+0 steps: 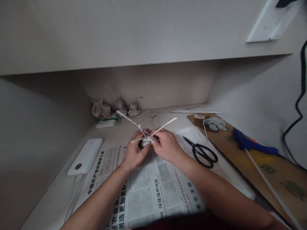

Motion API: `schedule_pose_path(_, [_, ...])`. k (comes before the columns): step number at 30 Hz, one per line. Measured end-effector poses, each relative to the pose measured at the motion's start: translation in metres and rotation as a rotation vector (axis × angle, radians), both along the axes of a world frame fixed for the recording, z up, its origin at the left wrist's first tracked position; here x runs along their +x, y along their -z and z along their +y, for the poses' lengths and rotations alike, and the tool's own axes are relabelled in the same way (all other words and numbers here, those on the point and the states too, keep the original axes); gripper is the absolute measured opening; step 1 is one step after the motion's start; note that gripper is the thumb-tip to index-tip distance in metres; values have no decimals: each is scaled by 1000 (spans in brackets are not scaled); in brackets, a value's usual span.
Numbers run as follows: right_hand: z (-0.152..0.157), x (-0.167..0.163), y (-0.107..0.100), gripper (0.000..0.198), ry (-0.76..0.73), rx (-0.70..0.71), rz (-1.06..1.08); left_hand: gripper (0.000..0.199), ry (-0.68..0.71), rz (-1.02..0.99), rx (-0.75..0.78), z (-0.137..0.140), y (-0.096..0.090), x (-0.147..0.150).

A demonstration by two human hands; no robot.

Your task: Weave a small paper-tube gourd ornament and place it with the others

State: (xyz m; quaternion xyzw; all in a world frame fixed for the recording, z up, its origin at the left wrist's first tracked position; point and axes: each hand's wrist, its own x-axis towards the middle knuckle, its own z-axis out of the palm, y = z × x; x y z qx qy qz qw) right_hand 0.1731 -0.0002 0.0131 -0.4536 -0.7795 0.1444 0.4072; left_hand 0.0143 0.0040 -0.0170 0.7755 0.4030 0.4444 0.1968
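Between both hands is a small round woven piece [146, 141] of speckled black-and-white paper strips, with several thin rolled-paper ends sticking out of its top. My left hand [136, 151] curls around its left side, thumb in front. On the right, my right hand [165, 143] has its thumb and fingers closed at the strips near the top of the piece. One long paper strip [128, 119] points up to the left, another strip [168, 124] up to the right. The far side of the piece is hidden by the fingers.
Newspaper [144, 188] covers the tabletop. Black scissors [202, 153] lie right of my hands. A blue glue gun [251, 143] rests on cardboard [271, 172]. At left is a white power bank [85, 156] with a cable. Behind stand two gourd-shaped woven pieces [133, 109] and paper rods [184, 110].
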Motion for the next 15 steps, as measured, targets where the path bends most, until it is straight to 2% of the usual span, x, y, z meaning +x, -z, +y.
schedule_pose_path(5, [-1, 3, 7, 20, -12, -63, -70, 30, 47, 10, 5, -2, 4, 3])
schedule_pose_path(11, [-4, 6, 0, 23, 12, -170, -98, 30, 57, 90, 5, -6, 2, 2])
schedule_pose_path(15, [-4, 8, -3, 25, 19, -220, -71, 27, -21, 236, 120, -9, -5, 0])
